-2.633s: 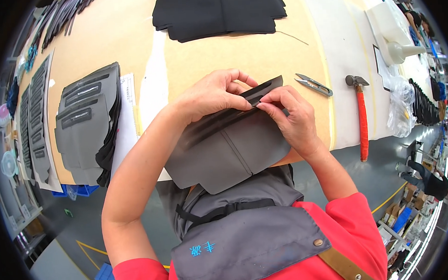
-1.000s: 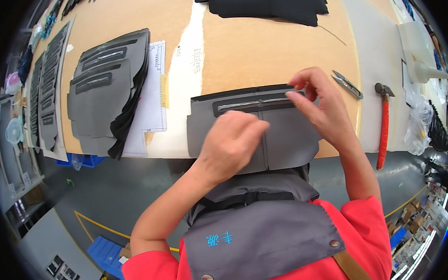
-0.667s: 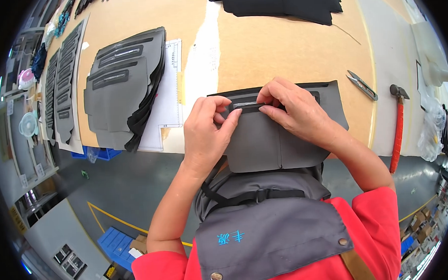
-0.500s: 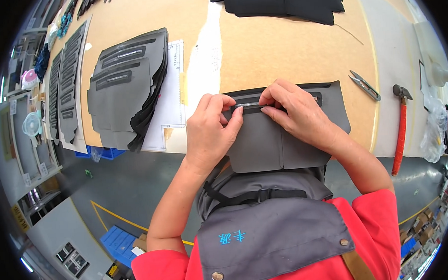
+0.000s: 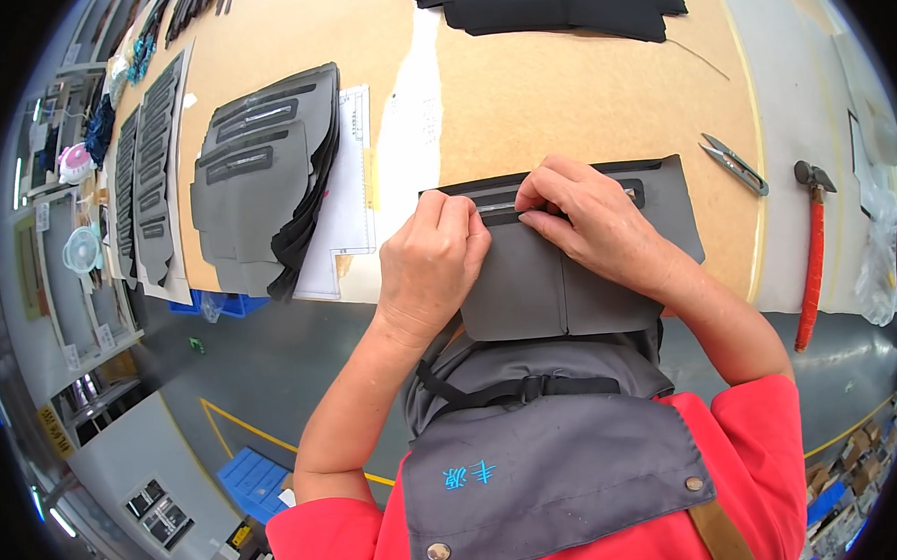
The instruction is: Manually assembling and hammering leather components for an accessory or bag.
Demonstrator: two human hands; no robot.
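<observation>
A grey fabric panel (image 5: 513,277) with a dark top edge hangs over the table's near edge in front of me. Across its upper part runs a long dark-bordered slot (image 5: 498,209) with a shiny strip inside. My left hand (image 5: 433,253) is closed at the slot's left end, thumb and fingers pinched on the panel there; its fingertips are partly hidden. Farther right, my right hand (image 5: 588,209) pinches the slot's edge near its middle, the thumb below and the fingers curled over. A small pale end of the slot shows beyond the right hand.
A stack of similar grey panels (image 5: 255,198) lies to the left on a white paper pattern (image 5: 354,174). Black fabric pieces (image 5: 557,5) are at the far side. Thread snips (image 5: 736,165) and a red-handled hammer (image 5: 813,254) lie on the right.
My left fingers have curled in more, and that thumb now turns toward the fingers. The right hand keeps its pinch in nearly the same place. The view has shifted slightly.
</observation>
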